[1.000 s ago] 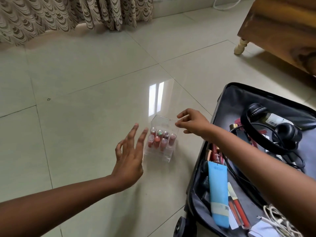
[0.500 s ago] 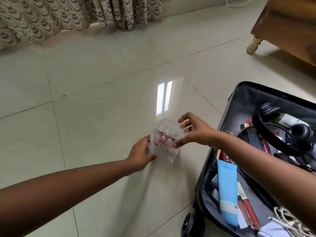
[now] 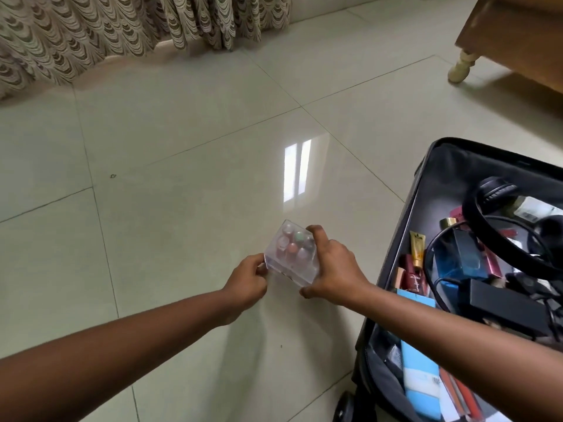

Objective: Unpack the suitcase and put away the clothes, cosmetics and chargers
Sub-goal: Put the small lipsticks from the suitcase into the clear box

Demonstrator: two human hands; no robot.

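A clear plastic box (image 3: 291, 254) with several small pink and green nail-polish bottles sits low over the tiled floor between my hands. My left hand (image 3: 248, 280) pinches its left edge. My right hand (image 3: 333, 268) grips its right side, fingers over the top and thumb below. At the right lies the open black suitcase (image 3: 426, 166), holding black headphones (image 3: 499, 226), a blue tube (image 3: 422, 370), a blue bottle (image 3: 463, 257), red cosmetic sticks (image 3: 411, 275), a black charger block (image 3: 502, 306) and cables.
A patterned curtain (image 3: 128, 32) hangs along the far wall. A wooden furniture piece with a cream leg (image 3: 463, 63) stands at the top right. Glossy floor tiles (image 3: 182, 178) spread left of the suitcase.
My left hand went from open in the air to pinching the box's left edge. My right hand closed round the right side, and the box has tilted and shifted toward me.
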